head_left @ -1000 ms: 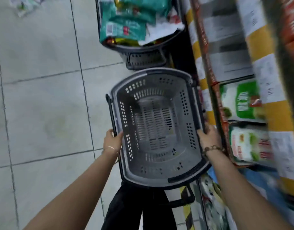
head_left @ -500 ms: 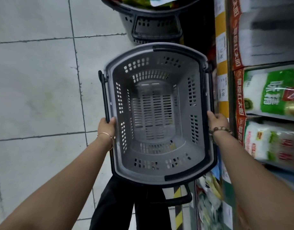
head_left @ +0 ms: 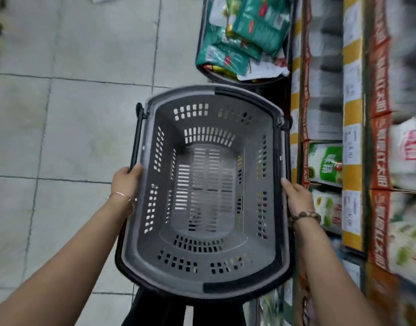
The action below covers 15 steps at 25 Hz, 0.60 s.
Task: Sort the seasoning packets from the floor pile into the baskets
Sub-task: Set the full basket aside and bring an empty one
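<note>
Grip: left hand [head_left: 127,182] and right hand [head_left: 298,196] each curled round basket [head_left: 155,274] rim, opposite sides; far basket [head_left: 225,80] with packets [head_left: 249,31] just beyond.

The floor [head_left: 73,128] is laid with large pale grey tiles parted by thin dark joints, and a small blurred scrap lies on it at the far edge of view. A dark basket [head_left: 228,81] stands on the floor close against the foot of the shelf [head_left: 352,142], heaped with green packets [head_left: 254,27] and some white ones. The shelf runs along the right, its edges banded yellow and white with price labels, and carries orange-red cartons [head_left: 378,149] holding white and green bags [head_left: 326,163].
</note>
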Each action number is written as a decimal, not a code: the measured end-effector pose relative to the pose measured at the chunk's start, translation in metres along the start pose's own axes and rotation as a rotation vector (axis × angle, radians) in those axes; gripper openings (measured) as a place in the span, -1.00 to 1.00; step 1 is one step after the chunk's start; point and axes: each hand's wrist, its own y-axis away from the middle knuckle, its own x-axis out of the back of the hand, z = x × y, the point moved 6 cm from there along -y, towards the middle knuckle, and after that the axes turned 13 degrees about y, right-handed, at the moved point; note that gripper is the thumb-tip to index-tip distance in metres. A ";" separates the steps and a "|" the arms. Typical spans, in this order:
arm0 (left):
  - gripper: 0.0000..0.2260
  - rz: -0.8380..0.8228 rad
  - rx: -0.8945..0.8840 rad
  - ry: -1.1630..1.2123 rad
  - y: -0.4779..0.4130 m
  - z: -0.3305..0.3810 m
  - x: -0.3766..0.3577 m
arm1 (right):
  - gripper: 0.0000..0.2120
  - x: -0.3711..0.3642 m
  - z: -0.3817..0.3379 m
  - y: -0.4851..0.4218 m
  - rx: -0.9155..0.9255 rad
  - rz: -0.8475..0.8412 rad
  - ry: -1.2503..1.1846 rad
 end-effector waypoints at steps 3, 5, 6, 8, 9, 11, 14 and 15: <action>-0.63 0.099 -0.074 -0.041 0.037 0.040 0.053 | -0.52 0.024 -0.036 0.040 0.070 0.000 0.018; -0.62 0.145 -0.118 -0.065 0.064 0.055 0.089 | -0.48 0.031 -0.059 0.067 0.127 -0.038 0.074; -0.63 0.149 -0.141 -0.084 0.071 0.060 0.099 | -0.47 0.033 -0.069 0.074 0.149 -0.045 0.094; -0.66 0.172 -0.186 -0.100 0.087 0.071 0.123 | -0.46 0.039 -0.100 0.095 0.220 -0.034 0.137; -0.64 0.189 -0.195 -0.100 0.092 0.076 0.132 | -0.46 0.041 -0.115 0.105 0.250 -0.031 0.150; -0.61 0.232 -0.200 -0.093 0.096 0.086 0.150 | -0.46 0.042 -0.146 0.117 0.298 -0.018 0.163; -0.62 0.261 -0.195 -0.034 0.086 0.100 0.175 | -0.46 0.036 -0.193 0.128 0.357 -0.016 0.194; -0.62 0.271 -0.190 -0.017 0.080 0.106 0.184 | -0.46 0.033 -0.210 0.129 0.376 -0.020 0.200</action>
